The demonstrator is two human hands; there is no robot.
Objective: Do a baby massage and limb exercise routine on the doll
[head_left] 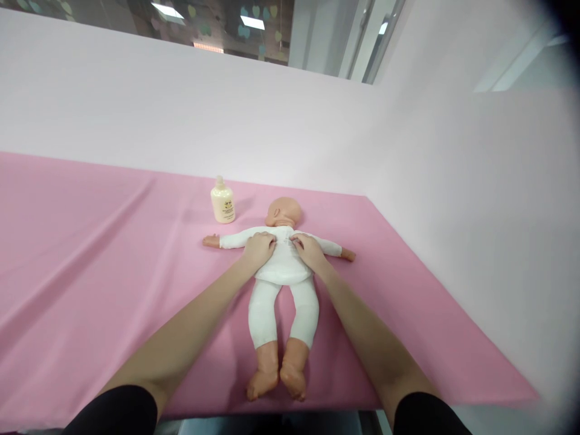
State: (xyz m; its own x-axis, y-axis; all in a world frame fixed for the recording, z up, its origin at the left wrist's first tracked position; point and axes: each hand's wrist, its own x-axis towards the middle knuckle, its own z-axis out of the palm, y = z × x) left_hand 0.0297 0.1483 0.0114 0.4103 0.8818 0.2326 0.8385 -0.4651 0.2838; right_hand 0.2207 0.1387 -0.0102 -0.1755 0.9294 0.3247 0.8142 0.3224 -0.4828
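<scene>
A baby doll in a white long-sleeved top and white trousers lies stretched out, its head toward the wall and turned to the left. Its arms are spread to both sides and its bare feet point toward me. My left hand rests on the left side of the doll's upper trunk, fingers laid over the cloth. On the opposite side, my right hand touches the top near the shoulder, with its fingers somewhat apart. Neither hand lifts the doll. Some fingertips are hard to make out.
A cream-coloured pump bottle stands beyond the doll's left-hand arm. The pink cloth covering the table has long creases at the left. White walls border the back and right, with a window above.
</scene>
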